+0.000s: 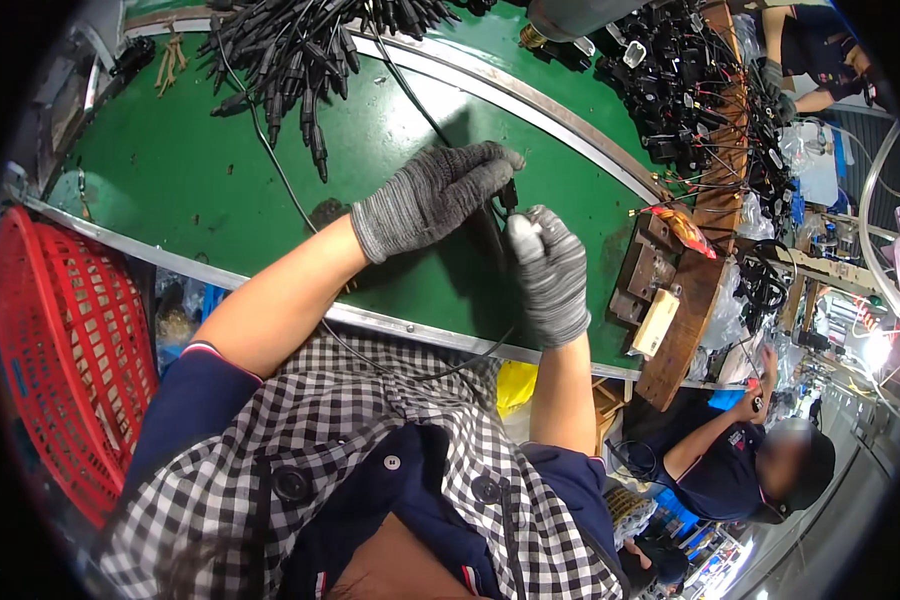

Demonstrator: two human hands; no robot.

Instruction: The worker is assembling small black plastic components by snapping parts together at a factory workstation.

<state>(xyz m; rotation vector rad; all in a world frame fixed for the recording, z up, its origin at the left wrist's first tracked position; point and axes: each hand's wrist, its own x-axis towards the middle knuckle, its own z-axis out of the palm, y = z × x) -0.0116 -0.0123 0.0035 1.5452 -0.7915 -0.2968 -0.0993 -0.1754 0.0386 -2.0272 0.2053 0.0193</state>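
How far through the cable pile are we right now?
Finished pieces can't be told apart here. In hand: the left hand and right hand, both gloved, pinch one small black plug on a cable above the green belt. Left: a big heap of black cables at the belt's far end looks untouched.

Grey knit gloves cover both hands (pixel 490 230), with navy short sleeves and a checked apron.

Grey knit gloves (pixel 440 195), matt green belt (pixel 190 180)
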